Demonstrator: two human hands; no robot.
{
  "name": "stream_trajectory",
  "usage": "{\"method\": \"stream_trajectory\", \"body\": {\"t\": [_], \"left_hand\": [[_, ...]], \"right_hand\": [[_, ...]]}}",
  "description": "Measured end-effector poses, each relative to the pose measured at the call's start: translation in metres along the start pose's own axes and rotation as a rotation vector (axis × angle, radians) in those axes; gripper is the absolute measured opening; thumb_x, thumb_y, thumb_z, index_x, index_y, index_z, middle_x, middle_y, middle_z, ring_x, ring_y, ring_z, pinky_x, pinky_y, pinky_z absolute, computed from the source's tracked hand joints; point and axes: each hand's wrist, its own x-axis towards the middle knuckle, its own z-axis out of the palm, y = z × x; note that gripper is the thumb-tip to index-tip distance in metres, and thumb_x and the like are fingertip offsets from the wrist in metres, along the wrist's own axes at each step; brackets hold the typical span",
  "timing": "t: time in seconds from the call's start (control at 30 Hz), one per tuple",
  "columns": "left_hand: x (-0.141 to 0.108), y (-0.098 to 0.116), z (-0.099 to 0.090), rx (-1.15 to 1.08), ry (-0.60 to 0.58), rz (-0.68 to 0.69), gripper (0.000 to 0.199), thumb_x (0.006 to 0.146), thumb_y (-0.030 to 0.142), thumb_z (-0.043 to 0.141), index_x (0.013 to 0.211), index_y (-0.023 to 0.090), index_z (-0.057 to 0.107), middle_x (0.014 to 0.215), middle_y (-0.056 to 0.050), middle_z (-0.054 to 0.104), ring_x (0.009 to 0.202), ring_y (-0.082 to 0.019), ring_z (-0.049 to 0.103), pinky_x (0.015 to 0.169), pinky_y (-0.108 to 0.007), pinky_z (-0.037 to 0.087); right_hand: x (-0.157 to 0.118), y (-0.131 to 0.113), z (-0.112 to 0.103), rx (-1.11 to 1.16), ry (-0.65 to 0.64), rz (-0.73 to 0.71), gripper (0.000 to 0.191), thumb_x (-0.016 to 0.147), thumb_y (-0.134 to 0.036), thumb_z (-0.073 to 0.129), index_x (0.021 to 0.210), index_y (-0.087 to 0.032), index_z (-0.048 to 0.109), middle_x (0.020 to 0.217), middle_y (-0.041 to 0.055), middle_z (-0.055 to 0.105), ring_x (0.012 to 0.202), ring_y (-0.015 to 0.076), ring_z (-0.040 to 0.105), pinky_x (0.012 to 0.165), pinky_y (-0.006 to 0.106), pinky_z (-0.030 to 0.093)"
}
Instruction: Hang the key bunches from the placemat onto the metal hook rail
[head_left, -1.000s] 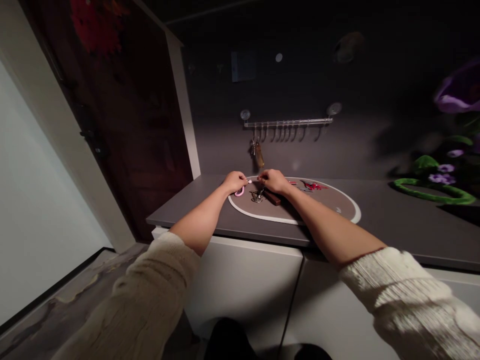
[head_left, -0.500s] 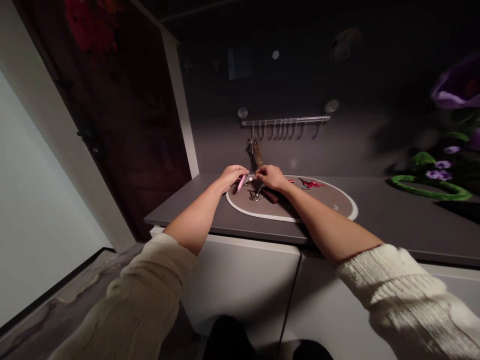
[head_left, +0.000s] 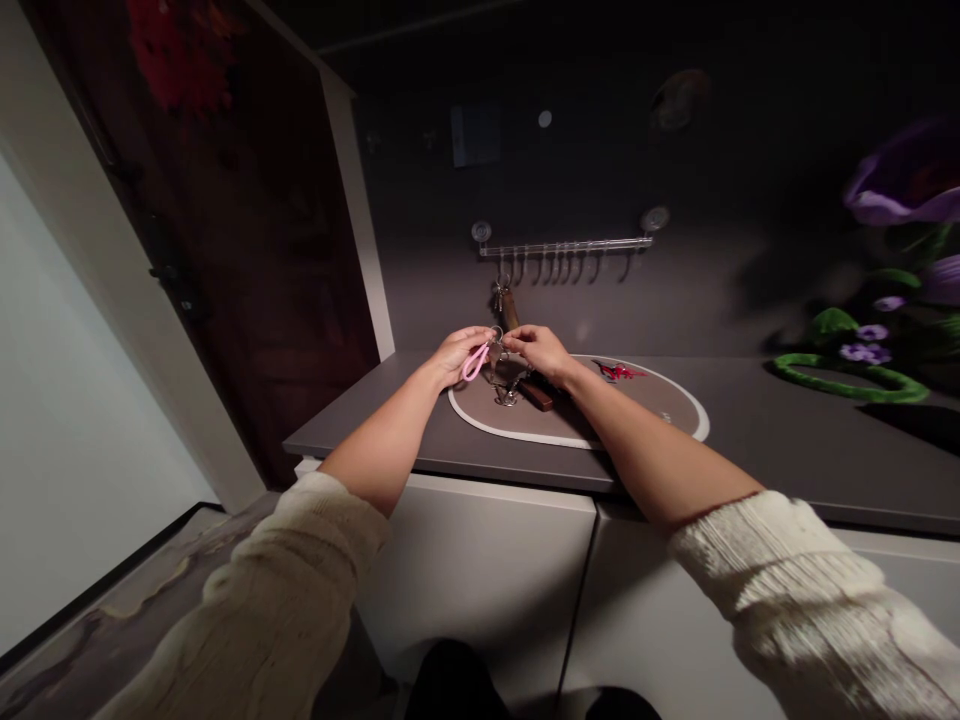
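Note:
Above the oval mat (head_left: 517, 436), my left hand (head_left: 457, 355) pinches a metal key ring (head_left: 497, 333). A pink loop strap (head_left: 475, 364) hangs from it. My right hand (head_left: 541, 350) has its thumb and forefinger pressed together at the ring's right side. A keychain with a brown holder (head_left: 537, 395) lies on the mat below my hands, with a metal ring and chain (head_left: 508, 396) at its left. Red keys or tools (head_left: 619, 371) lie farther right on the mat.
A clear rail with hooks (head_left: 566, 246) is fixed to the wall; keys with a brown tag (head_left: 510, 308) hang at its left end. Purple flowers with a green ring base (head_left: 847, 385) stand at the right. A dark door is at the left.
The pink strap now hangs as an open loop below my left hand. The metal ring has come up between my hands, which are slightly closer together. The view has shifted a little.

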Motion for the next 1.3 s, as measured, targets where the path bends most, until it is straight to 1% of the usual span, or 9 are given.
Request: {"method": "stream_trajectory", "body": {"t": [0.1, 0.23, 0.43, 0.57, 0.8, 1.1, 1.3], "left_hand": [[-0.001, 0.001, 0.001, -0.006, -0.011, 0.002, 0.009, 0.070, 0.014, 0.062, 0.077, 0.010, 0.057, 0.060, 0.001, 0.056, 0.051, -0.006, 0.053, 0.053, -0.020, 0.048], [-0.003, 0.000, 0.003, 0.013, -0.030, 0.001, 0.006, 0.073, 0.013, 0.059, 0.078, 0.010, 0.057, 0.060, 0.001, 0.057, 0.049, -0.005, 0.053, 0.051, -0.019, 0.047], [-0.001, -0.003, 0.003, -0.016, -0.034, 0.017, 0.005, 0.074, 0.013, 0.059, 0.076, 0.011, 0.055, 0.065, 0.000, 0.059, 0.058, -0.007, 0.057, 0.064, -0.024, 0.049], [0.000, -0.005, 0.000, -0.020, -0.042, 0.028, 0.007, 0.072, 0.013, 0.061, 0.076, 0.011, 0.056, 0.068, 0.000, 0.060, 0.061, -0.007, 0.057, 0.065, -0.022, 0.047], [-0.001, -0.005, 0.001, 0.075, 0.025, 0.040, 0.011, 0.071, 0.017, 0.063, 0.079, 0.012, 0.058, 0.070, 0.000, 0.060, 0.058, -0.005, 0.054, 0.059, -0.018, 0.043], [0.002, -0.009, 0.004, 0.199, 0.058, 0.148, 0.027, 0.061, 0.030, 0.070, 0.080, 0.012, 0.062, 0.072, 0.000, 0.061, 0.061, -0.006, 0.053, 0.060, -0.020, 0.041], [0.001, -0.009, 0.009, 0.258, 0.122, 0.177, 0.024, 0.063, 0.029, 0.068, 0.078, 0.012, 0.063, 0.068, -0.001, 0.062, 0.060, -0.007, 0.053, 0.059, -0.020, 0.041]], "right_hand": [[-0.001, -0.002, 0.000, 0.108, -0.011, 0.019, 0.014, 0.068, -0.025, 0.060, 0.076, -0.014, 0.062, 0.072, 0.0015, 0.062, 0.063, 0.0087, 0.049, 0.069, 0.024, 0.040], [-0.003, -0.007, -0.001, 0.176, -0.021, 0.045, 0.014, 0.066, -0.025, 0.062, 0.074, -0.013, 0.061, 0.069, 0.0007, 0.060, 0.060, 0.0079, 0.047, 0.069, 0.025, 0.040], [-0.007, -0.012, -0.002, 0.211, -0.020, 0.018, 0.017, 0.063, -0.027, 0.065, 0.071, -0.012, 0.060, 0.064, -0.0004, 0.058, 0.060, 0.0080, 0.047, 0.069, 0.025, 0.040], [-0.008, -0.013, -0.003, 0.216, -0.010, 0.008, 0.020, 0.062, -0.029, 0.066, 0.072, -0.012, 0.060, 0.065, -0.0002, 0.059, 0.062, 0.0085, 0.048, 0.068, 0.025, 0.040], [-0.007, -0.013, -0.003, 0.215, 0.015, -0.024, 0.020, 0.065, -0.031, 0.064, 0.072, -0.013, 0.059, 0.066, -0.0005, 0.058, 0.064, 0.0088, 0.049, 0.068, 0.024, 0.038], [-0.003, -0.005, -0.001, 0.321, 0.036, -0.018, 0.021, 0.065, -0.032, 0.063, 0.068, -0.013, 0.056, 0.059, -0.0036, 0.053, 0.056, 0.0060, 0.044, 0.061, 0.021, 0.036], [-0.005, -0.005, -0.003, 0.432, 0.050, 0.033, 0.024, 0.063, -0.034, 0.065, 0.069, -0.014, 0.054, 0.060, -0.0037, 0.053, 0.056, 0.0057, 0.047, 0.062, 0.020, 0.041]]}}
